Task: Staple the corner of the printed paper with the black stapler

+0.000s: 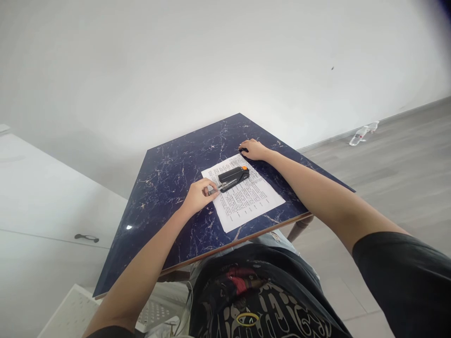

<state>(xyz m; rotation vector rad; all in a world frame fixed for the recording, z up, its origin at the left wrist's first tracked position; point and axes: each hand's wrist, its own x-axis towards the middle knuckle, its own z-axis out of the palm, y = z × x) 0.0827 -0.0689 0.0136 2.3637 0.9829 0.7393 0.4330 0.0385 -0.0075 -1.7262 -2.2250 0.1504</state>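
A black stapler (233, 177) with an orange patch on its back end lies on a printed sheet of paper (246, 202). My left hand (202, 195) is closed in a pinch on a narrow metal piece (212, 191) at the stapler's front end. Whether that piece is part of the stapler or separate, I cannot tell. Beyond the top edge of the paper, my right hand (255, 149) rests on the table with its fingers curled around a small black object (243, 149). Most of that object is hidden beneath the fingers.
The dark blue marbled table (176, 164) stands near a white wall (211, 70), its front edge close to my body. Clear plastic bottles (360, 136) lie on the grey floor (405, 188) at the right. A white cabinet (52, 202) with a dark handle is on the left.
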